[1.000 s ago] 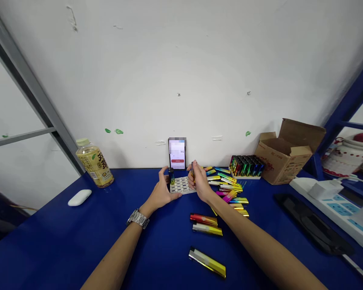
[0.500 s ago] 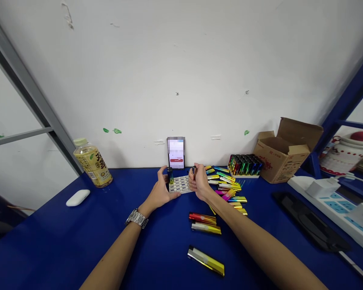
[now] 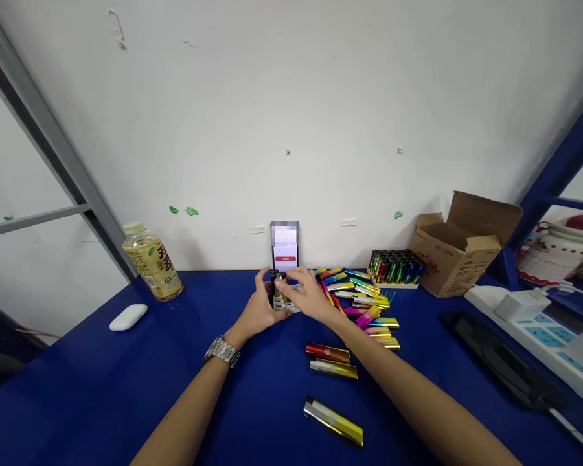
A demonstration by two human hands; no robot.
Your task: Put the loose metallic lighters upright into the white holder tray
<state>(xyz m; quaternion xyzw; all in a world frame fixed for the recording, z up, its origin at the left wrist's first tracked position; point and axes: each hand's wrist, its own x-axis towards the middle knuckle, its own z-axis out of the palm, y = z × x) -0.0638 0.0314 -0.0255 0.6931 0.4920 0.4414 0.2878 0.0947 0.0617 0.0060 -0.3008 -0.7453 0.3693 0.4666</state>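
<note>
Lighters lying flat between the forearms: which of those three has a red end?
The red-and-gold lighter, highest of the three in the view. The middle lighter and the lowest lighter are silvery and yellow instead.

The bottle bears Chinese characters (illegible).

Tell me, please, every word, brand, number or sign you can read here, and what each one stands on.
None can be quoted with certainty.
Bottle: large dark characters on the yellow label, too blurred to read surely; the smaller print is too small.
Box: red and dark print, too small and blurred.
Phone: top pixelated; the text on the rest, red bar included, is too small.
Lighters: no readable lettering.
</note>
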